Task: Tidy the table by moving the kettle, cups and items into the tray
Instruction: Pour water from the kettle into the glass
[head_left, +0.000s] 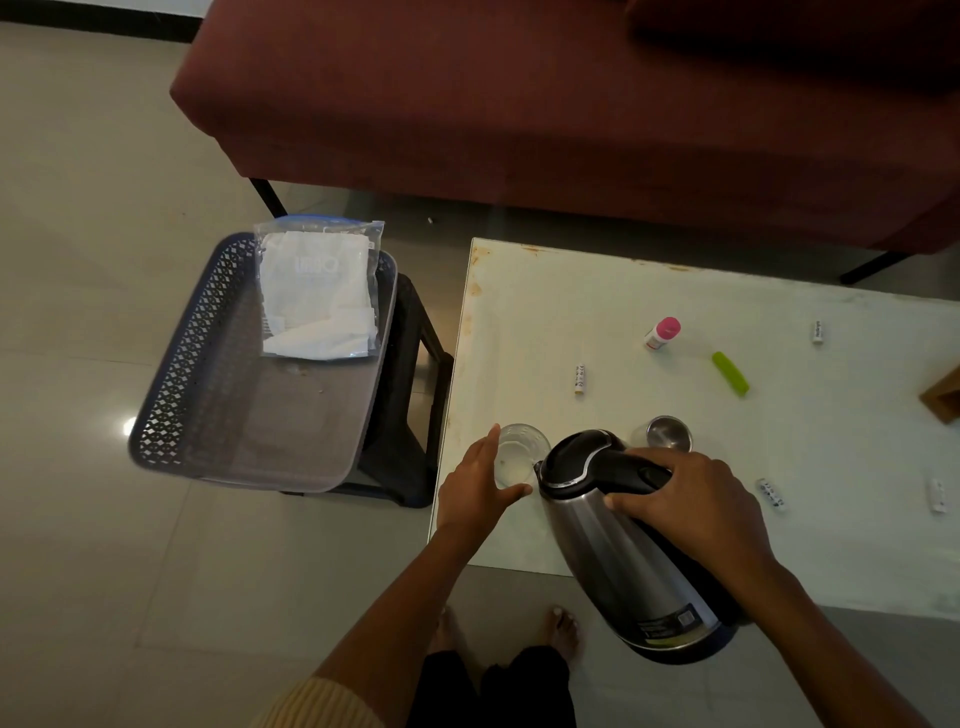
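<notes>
a: what is in the tray (171, 384) now?

b: only one clear zip bag (319, 291) with white folded material inside. it leans on the far end. the rest of the tray floor is bare. the tray sits on a dark stool (410, 395), to the left of the table (545, 312).

a: and the kettle (618, 545)?

b: it is tilted at the near edge of the table, lid closed. the right hand (685, 504) is wrapped tight around its black handle.

a: the cups?

b: the glass cup (519, 457) stands just left of the kettle spout; i cannot tell what is in it. the left hand (478, 493) curves around it, fingers spread, thumb at the near rim. the steel cup (669, 434) stands behind the kettle and looks empty.

a: other things?

b: four batteries, a pink-capped bottle (662, 333) and a green item (730, 373) lie apart on the table.
</notes>
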